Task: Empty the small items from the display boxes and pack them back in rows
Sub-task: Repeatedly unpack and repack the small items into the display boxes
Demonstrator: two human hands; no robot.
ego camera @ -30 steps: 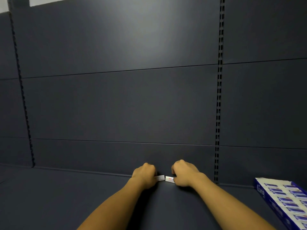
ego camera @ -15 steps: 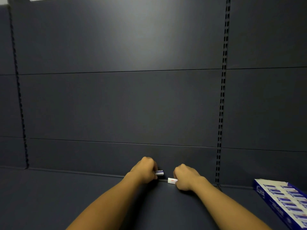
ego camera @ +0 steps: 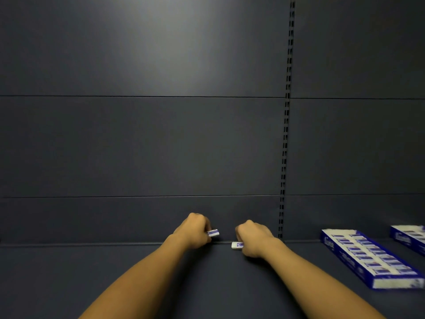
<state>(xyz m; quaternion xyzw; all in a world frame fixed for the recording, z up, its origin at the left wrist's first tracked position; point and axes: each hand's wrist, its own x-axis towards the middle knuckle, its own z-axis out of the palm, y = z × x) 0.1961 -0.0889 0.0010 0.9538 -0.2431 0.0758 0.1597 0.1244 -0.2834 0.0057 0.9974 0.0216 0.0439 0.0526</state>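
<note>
My left hand (ego camera: 195, 231) grips a small white and blue eraser (ego camera: 213, 233), lifted a little off the dark shelf near the back wall. My right hand (ego camera: 251, 240) pinches a second small eraser (ego camera: 236, 245) that lies low against the shelf. The two hands are a short gap apart. A blue and white display box (ego camera: 365, 256) filled with rows of erasers lies on the shelf to the right. Part of a second display box (ego camera: 408, 238) shows at the right edge.
The dark shelf surface (ego camera: 92, 272) stretches left of my arms. A dark back panel rises behind, with a slotted upright rail (ego camera: 285, 157) just right of my right hand.
My hands have drawn apart, each with an eraser; the left one rose slightly. The view shifted right, so a second display box now shows at the right edge.
</note>
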